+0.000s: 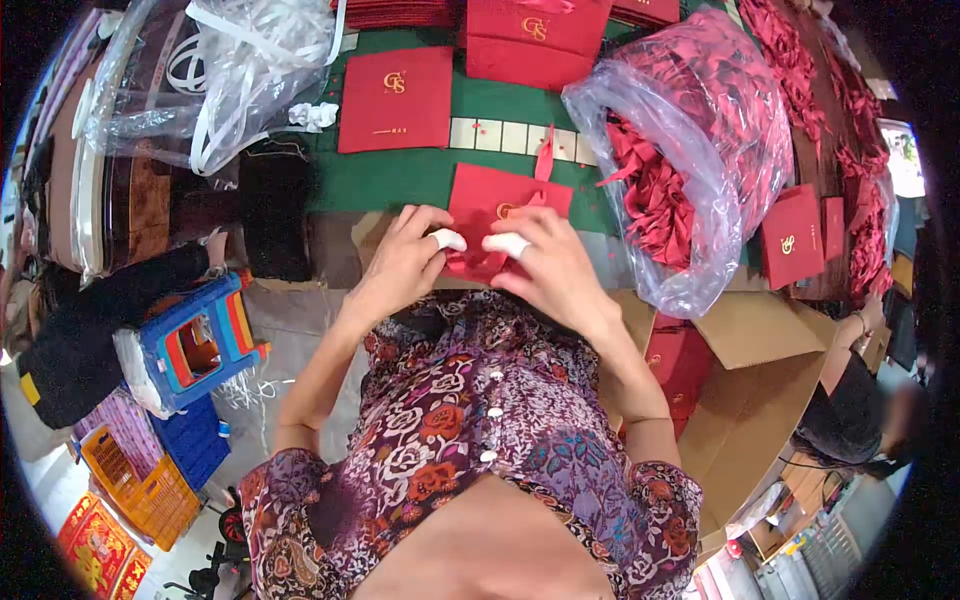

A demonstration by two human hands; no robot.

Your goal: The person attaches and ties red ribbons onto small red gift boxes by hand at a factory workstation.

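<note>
A red paper bag with a gold logo lies in front of me at the table's near edge. A red ribbon sticks up from its far side. My left hand grips the near left part of the bag, fingers bent. Opposite it, my right hand is closed on the near right part, partly covering the logo. Both hands have a white covering on a finger. What lies between the fingertips, perhaps ribbon, is too small to make out.
Flat red bags lie on the green tabletop. A plastic sack of red ribbons stands right; white ribbons in clear plastic lie left. An open carton holds red bags below. A blue plastic stool and other people are nearby.
</note>
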